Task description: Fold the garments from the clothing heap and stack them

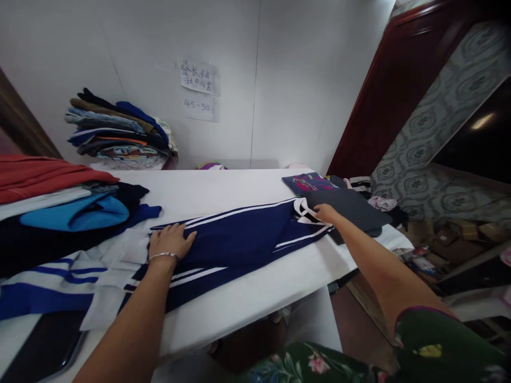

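Note:
A navy-blue garment (247, 231) with paired white stripes along its sides lies lengthwise across the white table. Its white collar (302, 207) points to the right. My left hand (171, 242), with a bracelet at the wrist, rests flat and open on the garment's left end. At the other end, my right hand (326, 213) has its fingers closed on the collar's edge; the fingertips are partly hidden. Grey-white and blue striped cloth (120, 260) lies beside my left wrist, touching the garment's left end.
Loose clothes with a red piece (48, 175) on top pile up at left. A folded stack (120, 130) stands by the wall. Folded dark clothes (351, 207) lie at the table's right end. A black phone-like device (48, 343) sits front left on the white table (239, 308).

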Demonstrator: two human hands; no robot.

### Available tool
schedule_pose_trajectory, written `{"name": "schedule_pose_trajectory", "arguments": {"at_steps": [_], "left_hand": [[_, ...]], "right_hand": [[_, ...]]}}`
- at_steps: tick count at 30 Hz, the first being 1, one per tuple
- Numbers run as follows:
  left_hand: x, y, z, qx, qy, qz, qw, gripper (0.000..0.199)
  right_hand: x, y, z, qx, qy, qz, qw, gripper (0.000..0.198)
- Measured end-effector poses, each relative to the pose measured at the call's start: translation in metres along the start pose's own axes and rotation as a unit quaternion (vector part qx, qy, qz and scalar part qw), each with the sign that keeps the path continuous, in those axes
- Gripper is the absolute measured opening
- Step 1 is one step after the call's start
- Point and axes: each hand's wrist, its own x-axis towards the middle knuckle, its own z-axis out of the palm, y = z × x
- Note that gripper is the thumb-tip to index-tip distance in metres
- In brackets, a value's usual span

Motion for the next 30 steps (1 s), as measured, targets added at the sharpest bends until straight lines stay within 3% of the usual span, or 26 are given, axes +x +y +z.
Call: {"name": "schedule_pose_trajectory", "arguments": {"at_steps": [7,14,23,30], "left_hand": [[-0.001,0.001,-0.002,0.002,0.002,0.000,1.000,0.059],[-0.001,0.000,0.000,-0.017,0.011,0.006,1.000,0.056],[-0.002,0.002,-0.004,-0.003,0.013,0.006,1.000,0.056],[0.000,-0.001,0.001,0.000,0.019,0.011,1.000,0.055]], "right_hand": [[-0.025,0.016,0.001,0.035,0.046,-0.009,0.998,0.044],[-0.058,0.036,-0.008,-0.023,0.122,0.023,0.992,0.035],[-0.076,0.028,0.001,-0.081,0.119,0.033,0.989,0.038],[-0.072,0.023,0.007,-0.040,0.091,0.063,0.993,0.030]]}}
